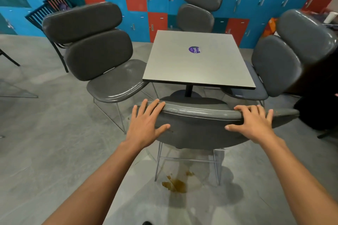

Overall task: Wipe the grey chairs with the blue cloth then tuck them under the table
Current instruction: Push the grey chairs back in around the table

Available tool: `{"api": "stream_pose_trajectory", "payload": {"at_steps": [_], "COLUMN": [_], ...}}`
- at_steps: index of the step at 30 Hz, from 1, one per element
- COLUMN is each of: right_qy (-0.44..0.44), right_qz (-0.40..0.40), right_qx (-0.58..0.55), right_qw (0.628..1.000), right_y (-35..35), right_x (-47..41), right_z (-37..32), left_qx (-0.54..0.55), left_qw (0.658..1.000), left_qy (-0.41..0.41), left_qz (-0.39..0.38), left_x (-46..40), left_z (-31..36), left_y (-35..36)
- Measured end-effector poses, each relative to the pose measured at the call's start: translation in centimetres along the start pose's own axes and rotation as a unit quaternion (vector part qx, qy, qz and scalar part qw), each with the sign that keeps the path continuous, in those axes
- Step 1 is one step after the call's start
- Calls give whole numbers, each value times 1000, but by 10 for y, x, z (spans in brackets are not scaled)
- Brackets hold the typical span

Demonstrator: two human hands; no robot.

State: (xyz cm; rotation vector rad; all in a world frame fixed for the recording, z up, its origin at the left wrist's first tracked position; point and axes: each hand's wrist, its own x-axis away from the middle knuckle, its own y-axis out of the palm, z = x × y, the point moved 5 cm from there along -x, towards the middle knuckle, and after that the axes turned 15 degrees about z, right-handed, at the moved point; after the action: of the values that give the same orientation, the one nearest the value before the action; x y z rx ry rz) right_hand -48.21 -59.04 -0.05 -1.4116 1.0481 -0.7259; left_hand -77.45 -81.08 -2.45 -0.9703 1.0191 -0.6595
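Backrest (199, 126) of the nearest grey chair under both hands — left hand (146, 122) at its left end, right hand (252, 124) toward its right end, fingers of each hooked over the padded top edge, thumbs pressed against the back face. Hands therefore grasping the chair, not clenched on nothing, not released. Chair facing the table (197, 60), seat partly under the near edge, thin wire legs (158, 164) on the floor.

Three more grey chairs around the table: left chair (98, 55) angled, seat touching or just beside the table corner — cannot tell which; far chair (198, 7) behind the table; right chair (287, 56) close in at the right edge. No blue cloth in view, so no telling where it lies.

Handling, as a judgement: glossy vinyl padding, likely slick under the palm and soft enough to give a little, over a stiff shell. Light frame, probably easy to slide. Best hold on the top edge, both ends, for a straight push. Wire feet liable to catch or scrape on the floor; brown stain (175, 184) on the floor between the rear legs — possibly sticky or slippery.
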Motion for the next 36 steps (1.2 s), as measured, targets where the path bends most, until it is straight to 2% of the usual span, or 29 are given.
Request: {"api": "stream_pose_trajectory", "payload": {"at_steps": [3,9,14,21,26,36], "right_qy": [-22,-95,-170,-263,-265,-251], "right_qz": [-36,-42,-42,-57,-110,-138], "right_qx": [-80,-214,-284,-340,-364,-397], "right_qw": [996,971,943,901,886,872], "right_y": [-7,-11,3,29,58,109], "right_x": [11,41,51,54,39,-48], "right_z": [-54,-206,-307,-407,-465,-597], "left_qx": [28,52,62,59,46,25], "left_qw": [999,996,989,973,961,946], "left_qy": [-25,-70,-125,-209,-258,-307], "left_qz": [5,28,50,79,87,98], "left_x": [6,15,29,53,56,-10], "left_z": [-35,-100,-153,-227,-276,-402], "left_y": [-11,-49,-83,-106,-113,-109]}}
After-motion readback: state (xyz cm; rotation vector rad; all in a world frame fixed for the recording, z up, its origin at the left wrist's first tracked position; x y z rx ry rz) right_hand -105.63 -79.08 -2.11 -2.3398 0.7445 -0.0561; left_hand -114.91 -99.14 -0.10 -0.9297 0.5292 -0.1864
